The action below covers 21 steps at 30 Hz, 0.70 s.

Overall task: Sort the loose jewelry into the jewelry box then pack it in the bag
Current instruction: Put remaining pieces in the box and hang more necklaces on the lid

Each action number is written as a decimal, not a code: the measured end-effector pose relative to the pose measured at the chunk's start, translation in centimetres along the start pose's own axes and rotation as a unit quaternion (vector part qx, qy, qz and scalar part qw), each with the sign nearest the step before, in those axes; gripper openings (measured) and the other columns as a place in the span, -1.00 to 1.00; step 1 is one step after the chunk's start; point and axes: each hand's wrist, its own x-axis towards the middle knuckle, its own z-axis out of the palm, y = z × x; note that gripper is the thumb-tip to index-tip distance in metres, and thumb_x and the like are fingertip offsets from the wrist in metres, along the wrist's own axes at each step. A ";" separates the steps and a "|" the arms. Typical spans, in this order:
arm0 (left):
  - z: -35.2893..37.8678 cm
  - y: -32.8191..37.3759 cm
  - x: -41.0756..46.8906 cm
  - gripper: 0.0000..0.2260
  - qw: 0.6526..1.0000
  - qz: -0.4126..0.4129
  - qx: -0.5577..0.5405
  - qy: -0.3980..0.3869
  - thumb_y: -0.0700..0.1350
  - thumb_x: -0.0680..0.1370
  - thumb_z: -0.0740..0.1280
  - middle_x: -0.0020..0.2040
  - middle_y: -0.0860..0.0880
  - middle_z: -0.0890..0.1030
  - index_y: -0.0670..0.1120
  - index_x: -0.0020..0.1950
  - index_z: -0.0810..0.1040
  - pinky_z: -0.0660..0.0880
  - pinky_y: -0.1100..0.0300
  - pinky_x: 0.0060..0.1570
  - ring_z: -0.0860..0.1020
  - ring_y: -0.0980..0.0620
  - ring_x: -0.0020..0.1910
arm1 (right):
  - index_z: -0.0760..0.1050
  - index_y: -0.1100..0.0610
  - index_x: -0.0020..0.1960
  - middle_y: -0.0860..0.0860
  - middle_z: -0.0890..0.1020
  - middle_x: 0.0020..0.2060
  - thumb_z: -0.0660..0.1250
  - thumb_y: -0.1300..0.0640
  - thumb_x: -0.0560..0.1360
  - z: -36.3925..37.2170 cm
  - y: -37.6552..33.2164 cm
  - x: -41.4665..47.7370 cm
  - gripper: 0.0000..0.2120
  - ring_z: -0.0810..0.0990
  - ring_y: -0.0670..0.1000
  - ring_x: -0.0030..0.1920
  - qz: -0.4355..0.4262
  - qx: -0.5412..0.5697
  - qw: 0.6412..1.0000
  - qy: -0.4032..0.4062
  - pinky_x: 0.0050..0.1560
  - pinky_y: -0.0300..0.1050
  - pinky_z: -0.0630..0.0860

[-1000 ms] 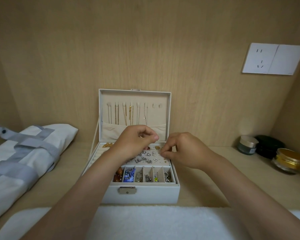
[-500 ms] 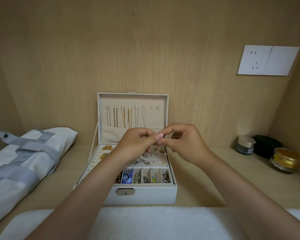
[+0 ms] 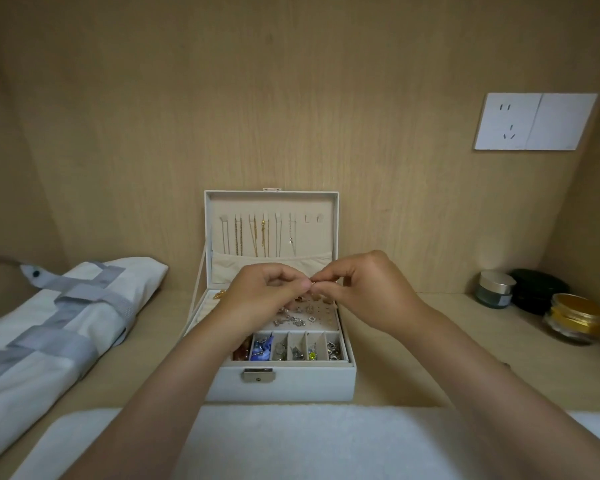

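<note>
A white jewelry box stands open in the middle of the shelf. Its raised lid has several chains hanging inside. The front row of small compartments holds coloured and silver pieces, and small earrings lie on the pad behind it. Above the pad, my left hand and my right hand meet fingertip to fingertip. Together they pinch a tiny gold-coloured piece of jewelry. A white bag with grey straps lies flat at the left.
A white towel covers the near edge of the shelf. Three small jars stand at the right: a grey one, a black one and a gold-lidded one. A wall socket plate sits on the wooden back panel.
Both hands have risen from the earring pad and come together above it, pinching the small piece between their fingertips. The box and the bag lie where they were.
</note>
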 end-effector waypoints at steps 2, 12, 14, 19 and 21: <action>-0.2 0.1 -0.2 -0.91 0.999 -0.008 -0.039 -0.002 -0.09 0.53 0.45 -0.15 0.03 0.73 -0.03 0.00 0.70 0.47 0.34 -0.34 0.60 0.15 -0.28 | 0.74 -0.08 -0.04 -0.21 0.73 -0.21 0.47 -0.05 0.48 0.1 -0.3 0.0 -0.89 0.63 -0.22 -0.30 0.003 0.014 1.000 0.014 -0.18 -0.10 0.60; 0.5 -0.3 0.0 -0.93 0.997 0.026 -0.043 0.063 -0.17 0.53 0.43 -0.27 0.02 0.70 -0.06 -0.15 0.68 0.44 0.34 -0.40 0.56 0.13 -0.38 | 0.74 0.11 -0.03 -0.11 0.72 -0.28 0.56 0.16 0.42 1.2 -1.0 -0.2 -0.87 0.56 -0.28 -0.41 0.058 0.146 0.987 0.031 -0.28 -0.44 0.41; 0.3 -0.6 0.1 -0.92 0.998 0.042 -0.025 0.050 -0.15 0.53 0.43 -0.24 0.00 0.71 -0.01 -0.15 0.68 0.49 0.27 -0.35 0.56 0.11 -0.36 | 0.73 0.20 -0.04 0.02 0.74 -0.24 0.55 0.25 0.41 1.4 -0.9 -0.1 -0.87 0.55 -0.25 -0.47 0.085 0.212 0.973 0.038 -0.35 -0.42 0.42; -0.1 -1.8 -0.1 -0.93 0.993 0.091 0.073 0.008 -0.08 0.52 0.45 -0.23 0.16 0.68 0.08 -0.13 0.70 0.57 0.14 -0.11 0.59 0.18 -0.24 | 0.72 0.21 -0.11 0.11 0.72 -0.30 0.49 0.29 0.47 1.3 -0.5 -0.2 -0.96 0.46 -0.14 -0.55 0.137 0.246 0.960 0.005 -0.47 -0.26 0.43; -0.2 -2.2 -0.3 -0.94 0.984 0.104 0.142 -0.004 -0.05 0.51 0.45 -0.20 0.21 0.67 0.12 -0.10 0.70 0.52 0.21 -0.06 0.58 0.25 -0.16 | 0.73 0.10 -0.15 -0.04 0.70 -0.34 0.51 0.22 0.46 1.3 0.2 -0.4 -0.94 0.49 -0.19 -0.49 0.121 0.153 0.981 -0.011 -0.39 -0.29 0.44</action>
